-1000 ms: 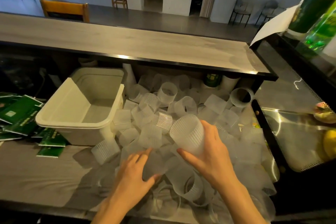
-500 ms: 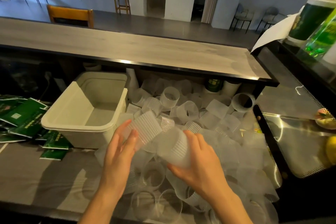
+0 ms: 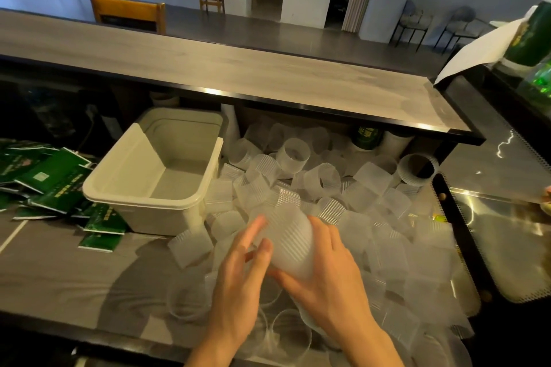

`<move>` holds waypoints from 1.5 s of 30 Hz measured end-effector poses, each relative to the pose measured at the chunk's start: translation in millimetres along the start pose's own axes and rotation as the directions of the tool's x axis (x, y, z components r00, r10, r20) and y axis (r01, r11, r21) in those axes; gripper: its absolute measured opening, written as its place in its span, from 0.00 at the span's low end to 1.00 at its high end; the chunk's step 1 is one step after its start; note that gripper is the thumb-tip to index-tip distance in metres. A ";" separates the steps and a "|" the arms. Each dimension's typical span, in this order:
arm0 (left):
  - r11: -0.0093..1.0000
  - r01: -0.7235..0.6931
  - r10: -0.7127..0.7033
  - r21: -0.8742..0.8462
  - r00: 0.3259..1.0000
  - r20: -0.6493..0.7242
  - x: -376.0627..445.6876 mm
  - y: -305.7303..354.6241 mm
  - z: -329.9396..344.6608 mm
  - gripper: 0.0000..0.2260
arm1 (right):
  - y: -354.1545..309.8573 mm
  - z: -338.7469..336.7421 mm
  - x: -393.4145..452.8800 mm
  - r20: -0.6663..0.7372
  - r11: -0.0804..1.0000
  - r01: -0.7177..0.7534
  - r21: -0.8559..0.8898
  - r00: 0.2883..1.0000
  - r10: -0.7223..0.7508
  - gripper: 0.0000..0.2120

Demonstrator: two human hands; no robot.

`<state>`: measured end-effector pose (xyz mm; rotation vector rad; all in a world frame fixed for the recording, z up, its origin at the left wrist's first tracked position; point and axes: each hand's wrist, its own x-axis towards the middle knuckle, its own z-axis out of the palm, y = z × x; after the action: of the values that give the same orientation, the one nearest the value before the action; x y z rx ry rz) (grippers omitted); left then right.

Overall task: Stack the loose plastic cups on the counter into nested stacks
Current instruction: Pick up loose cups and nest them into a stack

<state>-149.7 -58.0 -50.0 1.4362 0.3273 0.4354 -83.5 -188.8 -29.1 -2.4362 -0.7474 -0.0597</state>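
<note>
On counter, two hands (image 3: 298, 271), one cup stack (image 3: 286, 235)

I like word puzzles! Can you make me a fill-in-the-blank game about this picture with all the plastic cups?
1. Both hands, left hand and right hand, hold a ribbed ____ above the pile.
2. The white tub has ____ inside it.
3. The packets left of the tub are ____ in colour.
4. The loose cups lie on the tub's ____ side.

Missing words: cup; nothing; green; right
</note>
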 end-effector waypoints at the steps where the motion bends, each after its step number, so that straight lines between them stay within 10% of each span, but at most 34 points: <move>1: 0.998 -0.015 0.012 0.064 0.999 0.050 0.2 1.0 -2.1 0.30 | 1.4 -0.7 1.1 -0.007 1.000 -0.004 -0.011 1.000 0.003 0.39; 5: 0.957 -0.034 0.005 0.289 0.995 0.100 3.1 -1.8 -14.0 0.34 | 6.6 -0.9 1.9 0.023 1.000 -0.002 -0.006 1.000 0.002 0.39; 11: 0.784 0.156 0.180 0.601 0.870 -0.459 18.4 -24.0 -62.0 0.29 | 9.3 4.9 -1.3 0.043 0.999 -0.034 -0.006 0.998 0.035 0.39; 15: 0.495 0.404 0.053 0.770 0.870 -0.490 38.5 -43.9 -90.0 0.40 | 9.1 8.9 -1.0 0.082 0.999 -0.041 0.017 0.996 0.039 0.40; 22: 0.304 0.450 -0.041 0.840 0.887 -0.460 54.8 -56.5 -101.0 0.34 | 3.9 13.3 1.6 0.133 0.997 -0.068 0.035 0.989 0.063 0.42; 36: 0.787 0.221 0.079 0.576 0.890 -0.450 40.7 -59.2 -103.5 0.26 | 8.8 17.1 -7.7 0.129 0.994 -0.110 0.024 0.986 0.106 0.43; 45: 0.989 -0.139 0.110 -0.055 0.926 -0.362 3.5 -2.5 -67.1 0.21 | 5.3 11.6 -15.3 0.177 0.995 0.056 0.083 0.982 -0.070 0.43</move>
<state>-177.9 2.2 -59.9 1.3002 0.5066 0.8110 -95.1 -193.6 -44.6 -2.3652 -0.8896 0.1640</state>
